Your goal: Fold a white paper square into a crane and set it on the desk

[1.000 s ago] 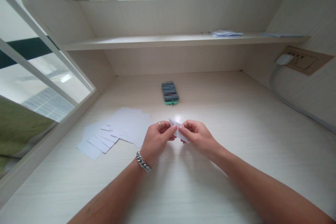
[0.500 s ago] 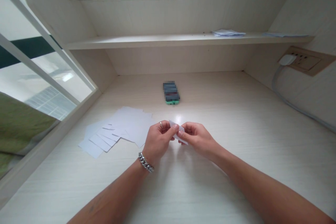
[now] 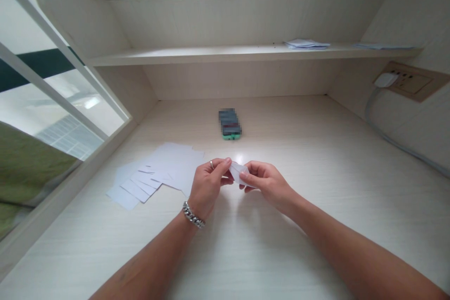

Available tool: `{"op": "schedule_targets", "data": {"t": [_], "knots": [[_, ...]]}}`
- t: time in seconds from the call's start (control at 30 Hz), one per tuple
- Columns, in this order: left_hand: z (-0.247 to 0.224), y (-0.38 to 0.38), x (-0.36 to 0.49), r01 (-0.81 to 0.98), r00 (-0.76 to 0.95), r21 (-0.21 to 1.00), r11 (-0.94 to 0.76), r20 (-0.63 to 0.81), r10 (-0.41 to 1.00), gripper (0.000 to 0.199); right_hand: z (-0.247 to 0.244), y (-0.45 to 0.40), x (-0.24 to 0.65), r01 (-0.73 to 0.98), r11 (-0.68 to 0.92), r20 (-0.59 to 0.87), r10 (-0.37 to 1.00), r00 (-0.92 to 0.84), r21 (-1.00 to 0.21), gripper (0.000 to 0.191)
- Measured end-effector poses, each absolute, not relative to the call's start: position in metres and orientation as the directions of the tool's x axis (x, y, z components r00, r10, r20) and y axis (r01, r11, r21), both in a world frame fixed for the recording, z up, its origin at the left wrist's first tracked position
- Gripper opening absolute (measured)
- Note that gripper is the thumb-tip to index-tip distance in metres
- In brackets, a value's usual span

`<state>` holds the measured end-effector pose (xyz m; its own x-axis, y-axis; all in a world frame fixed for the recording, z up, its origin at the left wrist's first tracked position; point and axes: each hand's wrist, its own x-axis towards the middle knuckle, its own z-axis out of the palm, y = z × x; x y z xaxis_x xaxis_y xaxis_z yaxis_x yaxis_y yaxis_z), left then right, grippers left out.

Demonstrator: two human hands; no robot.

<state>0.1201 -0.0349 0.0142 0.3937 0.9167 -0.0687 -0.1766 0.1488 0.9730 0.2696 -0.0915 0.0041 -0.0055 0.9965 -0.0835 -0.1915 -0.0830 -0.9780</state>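
Head view: folded paper [image 3: 237, 169] between hands above worktop [image 3: 246, 258], right hand [image 3: 269, 183] pinching it, left hand [image 3: 207, 185] at its edge, grip unclear. Seemingly mid-fold; next move calls for steady right pinch, light left fingers.

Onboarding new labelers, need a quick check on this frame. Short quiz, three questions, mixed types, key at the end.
1. Multiple choice: which wrist wears the chain bracelet?
A) right
B) left
C) both
2. True or false: the white plug hangs loose, out of the wall socket.
3. Fill in the blank: the right hand pinches a small piece of white ____ between thumb and fingers.

Key:
1. B
2. False: the white plug sits in the wall socket.
3. paper
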Motion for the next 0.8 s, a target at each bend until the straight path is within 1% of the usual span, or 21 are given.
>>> {"op": "schedule_targets", "data": {"t": [0.1, 0.2, 0.33, 0.43, 0.67, 0.8], "knots": [[0.0157, -0.0348, 0.1187, -0.192, 0.417, 0.969, 0.156, -0.063, 0.907, 0.023, 0.0072, -0.0926, 0.2719, -0.279, -0.106, -0.122, 0.992, 0.040, -0.955, 0.031], [0.0167, -0.0350, 0.1173, -0.231, 0.436, 0.963, 0.141, -0.027, 0.899, 0.019, 0.0070, -0.0923, 0.2749, -0.371, -0.119, -0.152, 0.986, 0.062, -0.921, 0.028], [0.0155, -0.0350, 0.1165, -0.285, 0.439, 0.954, 0.095, 0.042, 0.897, 0.026, 0.0066, -0.0922, 0.2756, -0.436, -0.153, -0.167, 0.986, -0.007, -0.887, 0.025], [0.0138, -0.0348, 0.1166, -0.324, 0.432, 0.942, 0.084, 0.068, 0.899, 0.022, 0.0080, -0.0928, 0.2735, -0.457, -0.177, -0.167, 0.984, -0.061, -0.872, 0.025], [0.0144, -0.0362, 0.1188, -0.447, 0.477, 0.872, 0.201, 0.042, 0.878, 0.015, 0.0070, -0.0936, 0.2736, -0.541, -0.224, -0.150, 0.973, -0.178, -0.810, 0.021], [0.0165, -0.0374, 0.1188, -0.442, 0.494, 0.872, 0.210, 0.041, 0.868, 0.013, 0.0055, -0.0938, 0.2747, -0.537, -0.215, -0.138, 0.974, -0.180, -0.816, 0.021]]}}
